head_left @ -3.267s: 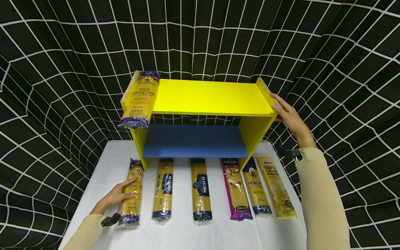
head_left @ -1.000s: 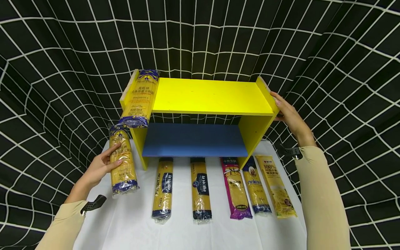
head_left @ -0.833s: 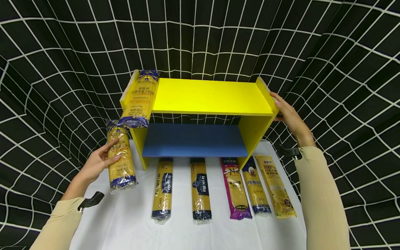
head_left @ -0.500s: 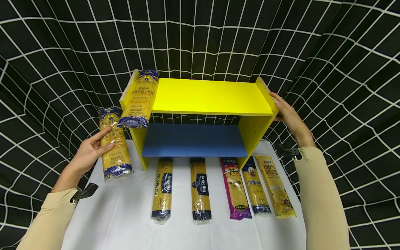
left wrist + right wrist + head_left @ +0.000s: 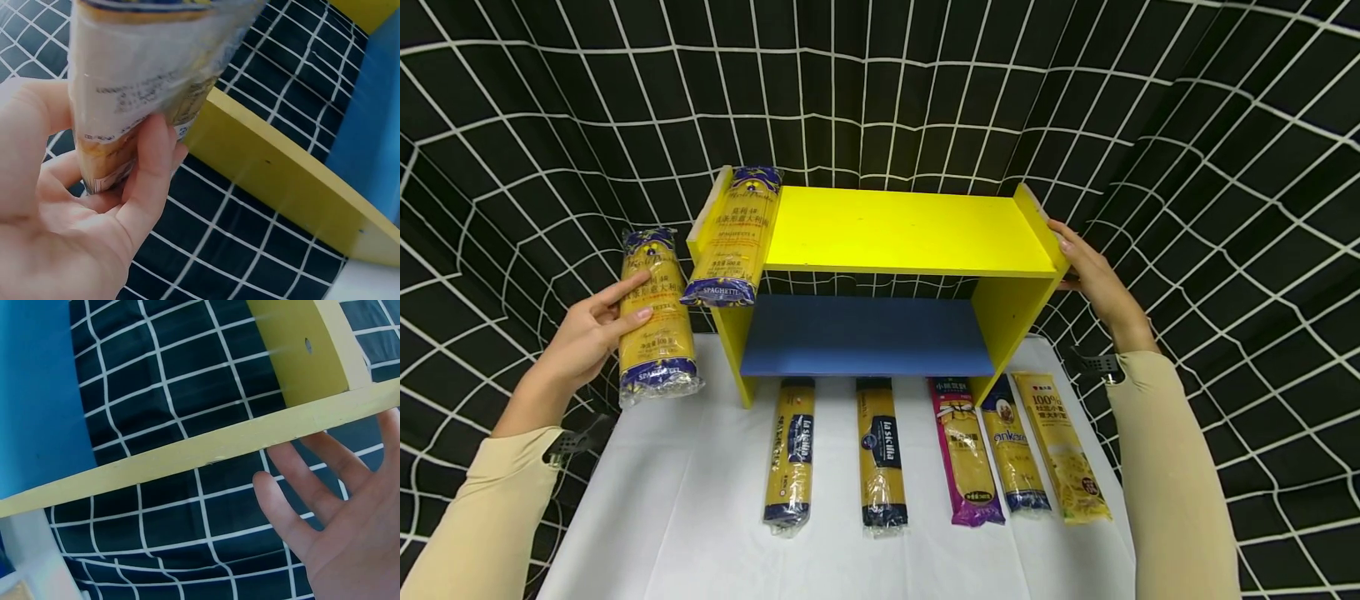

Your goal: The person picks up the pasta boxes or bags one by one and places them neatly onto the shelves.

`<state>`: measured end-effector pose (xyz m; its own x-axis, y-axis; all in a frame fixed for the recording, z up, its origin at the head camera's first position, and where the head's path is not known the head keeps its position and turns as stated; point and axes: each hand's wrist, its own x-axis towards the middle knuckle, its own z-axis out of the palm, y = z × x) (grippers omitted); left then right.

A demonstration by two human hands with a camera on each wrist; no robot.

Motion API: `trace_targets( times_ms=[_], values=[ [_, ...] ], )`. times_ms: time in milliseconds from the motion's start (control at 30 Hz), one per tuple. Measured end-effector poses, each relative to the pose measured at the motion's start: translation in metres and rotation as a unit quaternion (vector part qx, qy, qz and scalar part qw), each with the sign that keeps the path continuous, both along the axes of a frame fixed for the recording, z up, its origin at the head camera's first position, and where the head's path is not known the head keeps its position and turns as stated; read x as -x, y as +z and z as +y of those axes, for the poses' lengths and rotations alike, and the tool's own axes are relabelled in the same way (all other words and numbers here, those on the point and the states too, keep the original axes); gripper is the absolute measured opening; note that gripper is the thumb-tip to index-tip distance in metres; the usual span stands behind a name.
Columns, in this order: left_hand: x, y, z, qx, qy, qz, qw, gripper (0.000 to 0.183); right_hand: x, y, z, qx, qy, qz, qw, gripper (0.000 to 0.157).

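In the head view my left hand (image 5: 583, 337) holds a yellow spaghetti pack (image 5: 664, 340) with blue ends, off the left side of the yellow shelf (image 5: 902, 229). The left wrist view shows fingers and thumb round the pack's lower side (image 5: 134, 81). A matching spaghetti pack (image 5: 737, 237) lies at the left end of the top board, its lower end jutting past the front edge. My right hand (image 5: 1105, 292) rests at the shelf's right side panel; in the right wrist view its spread fingers (image 5: 300, 481) reach the panel's outer side.
Under and before the shelf, several pasta packs lie on the white tablecloth (image 5: 715, 500): two La Sicilia packs (image 5: 790, 454) (image 5: 882, 454), a pink-edged pack (image 5: 967, 454), a blue-ended pack (image 5: 1017, 450) and a yellow pack (image 5: 1063, 450). A blue lower board (image 5: 865, 333) spans the shelf. Black grid cloth surrounds everything.
My left hand has picked the spaghetti pack up off the table and carried it up and to the left, beside the shelf. The right hand stays at the side panel.
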<state>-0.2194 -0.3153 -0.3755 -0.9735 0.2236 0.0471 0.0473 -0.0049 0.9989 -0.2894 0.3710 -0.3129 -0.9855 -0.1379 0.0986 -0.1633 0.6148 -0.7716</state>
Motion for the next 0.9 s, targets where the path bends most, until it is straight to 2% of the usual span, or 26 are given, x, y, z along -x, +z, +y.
trace_targets(
  times_ms=[233, 433, 633, 900],
  values=[
    [0.000, 0.023, -0.002, -0.024, 0.020, -0.007, 0.9995, 0.063, 0.007, -0.007, 0.007, -0.005, -0.003, 0.003, 1.000, 0.052],
    [0.003, 0.041, -0.005, -0.077, 0.012, -0.008, 0.9969, 0.056, -0.004, 0.003, -0.003, 0.001, -0.002, -0.006, 1.000, 0.054],
    [0.006, 0.059, -0.003, -0.109, 0.011, 0.015, 0.9939, 0.052, -0.014, 0.014, -0.013, -0.001, 0.002, -0.007, 1.000, 0.055],
    [0.012, 0.083, 0.007, -0.115, -0.008, 0.032, 0.9928, 0.050, 0.003, -0.001, 0.002, -0.009, -0.001, 0.000, 1.000, 0.053]
  ],
)
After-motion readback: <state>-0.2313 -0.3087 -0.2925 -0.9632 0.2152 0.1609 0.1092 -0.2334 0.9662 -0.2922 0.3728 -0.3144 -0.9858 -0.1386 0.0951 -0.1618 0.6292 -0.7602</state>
